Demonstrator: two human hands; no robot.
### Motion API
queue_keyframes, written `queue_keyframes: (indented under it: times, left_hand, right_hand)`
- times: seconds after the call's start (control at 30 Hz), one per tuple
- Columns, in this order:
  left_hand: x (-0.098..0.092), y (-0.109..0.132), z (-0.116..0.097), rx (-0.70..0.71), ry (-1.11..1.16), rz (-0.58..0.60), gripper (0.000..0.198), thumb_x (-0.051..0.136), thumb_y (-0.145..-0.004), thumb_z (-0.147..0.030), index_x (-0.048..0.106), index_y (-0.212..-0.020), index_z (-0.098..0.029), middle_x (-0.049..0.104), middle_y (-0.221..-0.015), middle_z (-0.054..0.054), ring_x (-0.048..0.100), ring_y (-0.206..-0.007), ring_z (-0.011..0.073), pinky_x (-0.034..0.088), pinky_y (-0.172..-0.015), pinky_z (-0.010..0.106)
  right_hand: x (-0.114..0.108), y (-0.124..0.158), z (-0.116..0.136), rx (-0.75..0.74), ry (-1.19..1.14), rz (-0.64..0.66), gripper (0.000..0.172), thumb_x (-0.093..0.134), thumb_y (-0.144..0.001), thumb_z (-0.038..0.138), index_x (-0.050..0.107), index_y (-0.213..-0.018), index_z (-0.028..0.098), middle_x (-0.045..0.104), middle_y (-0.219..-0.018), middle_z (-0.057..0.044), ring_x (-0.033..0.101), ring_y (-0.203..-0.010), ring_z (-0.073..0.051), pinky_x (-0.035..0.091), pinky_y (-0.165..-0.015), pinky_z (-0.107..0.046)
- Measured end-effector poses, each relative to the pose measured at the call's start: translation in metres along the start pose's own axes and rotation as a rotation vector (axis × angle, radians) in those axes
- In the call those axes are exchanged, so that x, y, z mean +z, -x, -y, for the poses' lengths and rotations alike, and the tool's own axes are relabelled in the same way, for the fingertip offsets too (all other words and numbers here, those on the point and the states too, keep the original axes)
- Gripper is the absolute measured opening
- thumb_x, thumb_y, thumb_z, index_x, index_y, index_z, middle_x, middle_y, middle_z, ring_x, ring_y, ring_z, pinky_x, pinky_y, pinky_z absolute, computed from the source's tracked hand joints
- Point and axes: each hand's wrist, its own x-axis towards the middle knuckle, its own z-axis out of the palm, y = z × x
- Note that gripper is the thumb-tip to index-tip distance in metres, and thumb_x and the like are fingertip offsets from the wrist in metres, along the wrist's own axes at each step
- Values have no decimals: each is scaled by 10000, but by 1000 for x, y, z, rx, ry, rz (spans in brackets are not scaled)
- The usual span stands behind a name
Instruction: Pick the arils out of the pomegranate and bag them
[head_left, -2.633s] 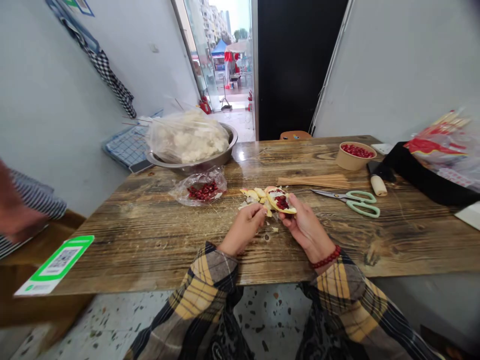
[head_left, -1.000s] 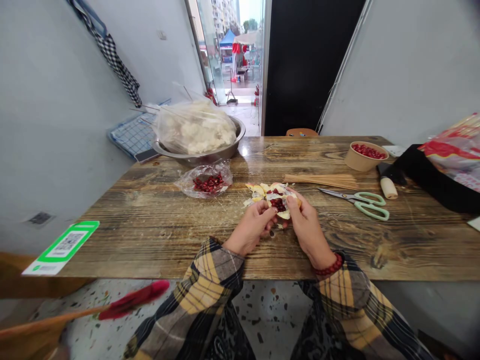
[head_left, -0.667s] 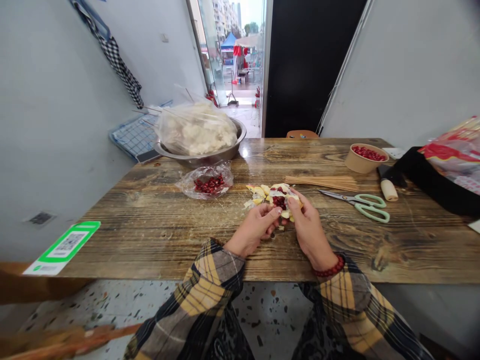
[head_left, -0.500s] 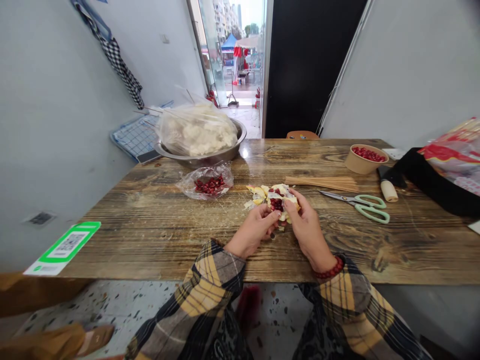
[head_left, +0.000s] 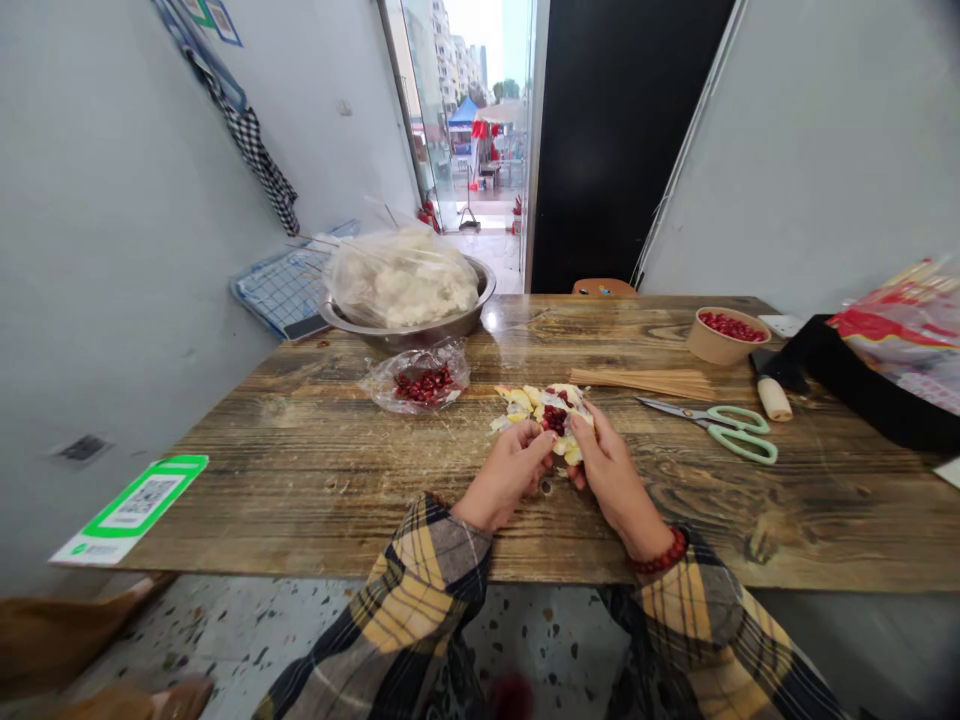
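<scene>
"Wooden bench (head_left: 300, 450) is filling most of my feed. What are you getting on yours?"

"Same planks. I am reading the far-left steel bowl (head_left: 484, 298) under plastic wrap, then the plastic bag of red seeds (head_left: 421, 384) just in front of it. Where are the hands sitting?"

"Both are meeting at the middle of the bench, near its close edge. I am watching the left hand (head_left: 504, 482) and the right hand (head_left: 613, 478) closing on one pomegranate piece (head_left: 559, 418), which is hanging just above the wood, touching the pile of peel scraps (head_left: 516, 400) or just short of it."

"Which way is it lying from the fingers?"

"Ahead of them, away from the body. The right hand is cupping it from the right and underneath, so it is carrying more of it. The left fingers (head_left: 541, 448) are curling in and pinching its near-left edge, red seeds facing up between the two thumbs. Its long axis I cannot tell, because the hands are covering too much."

"And off to the right?"

"Skewers (head_left: 649, 380), scissors (head_left: 721, 428) and a paper cup of seeds (head_left: 724, 340), all well apart from both hands."
</scene>
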Motion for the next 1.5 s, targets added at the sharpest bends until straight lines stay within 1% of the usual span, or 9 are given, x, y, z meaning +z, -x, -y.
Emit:
queue_keyframes:
  times: [0.13, 0.33, 0.5, 0.7, 0.97, 1.13, 1.3, 1.43, 1.5]
  left_hand:
    - [-1, -2, 5, 23, -66, 10, 404, 603, -752, -545, 459, -711, -170, 469, -537, -60, 311, -382, 23, 182, -368, 157]
    - [-2, -3, 7, 68, -45, 25, 406, 634, -728, -535, 451, -692, -174, 457, -546, -62, 302, -400, 28, 191, -374, 164]
    - [-2, 1, 5, 85, -15, 47, 385, 640, -725, -510, 456, -704, -172, 459, -553, -58, 297, -413, 28, 195, -397, 165]
    - [-3, -1, 6, 121, -77, 64, 354, 610, -748, -489, 465, -689, -172, 457, -567, -50, 287, -433, 41, 188, -411, 180]
    - [-4, 0, 2, 137, -109, 98, 295, 633, -748, -450, 524, -742, -176, 465, -606, -41, 318, -491, 66, 202, -442, 196]
    - [-15, 1, -4, 99, -113, 217, 382, 647, -733, -526, 507, -755, -171, 438, -613, -46, 306, -497, 61, 169, -446, 200]
    - [-28, 2, -7, 88, -157, 302, 403, 653, -722, -546, 515, -730, -168, 430, -597, -43, 308, -501, 65, 174, -449, 203]
    - [-36, 4, -7, 96, -173, 317, 408, 657, -711, -548, 516, -695, -165, 429, -568, -45, 320, -496, 66, 197, -455, 203]
    - [-40, 3, -5, 111, -169, 283, 416, 671, -691, -549, 523, -681, -160, 439, -562, -44, 330, -497, 65, 210, -460, 201]
  right_hand:
    - [2, 0, 0, -50, 21, -44, 549, 541, -844, 495, 498, -1314, 215, 637, -662, -2, 494, -404, -116, 378, -335, -217]
    - [3, -3, -1, -98, -99, -41, 468, 580, -815, 501, 586, -1196, 229, 652, -706, -19, 556, -528, -155, 396, -395, -234]
    - [6, -2, -1, 1, -160, -29, 455, 588, -802, 522, 582, -1150, 229, 603, -636, 15, 465, -428, -114, 308, -342, -208]
    - [7, 0, 2, 153, -289, 3, 425, 607, -770, 585, 558, -988, 224, 397, -473, 105, 242, -305, -38, 165, -298, -165]
    - [3, -3, 2, 265, -467, 51, 430, 666, -704, 593, 510, -800, 204, 374, -441, 130, 214, -284, -1, 142, -289, -119]
    - [1, -6, 1, 376, -547, 134, 469, 702, -671, 592, 451, -705, 198, 327, -411, 141, 209, -284, 7, 134, -286, -101]
    - [-1, -7, 1, 421, -557, 206, 459, 738, -661, 553, 457, -716, 195, 348, -420, 137, 224, -282, 8, 155, -281, -97]
    - [-3, -6, -1, 412, -575, 215, 449, 748, -665, 533, 464, -747, 194, 340, -429, 140, 221, -286, 13, 156, -288, -91]
    - [-4, -6, -2, 392, -590, 218, 435, 735, -686, 530, 469, -768, 195, 330, -434, 142, 212, -289, 13, 152, -291, -90]
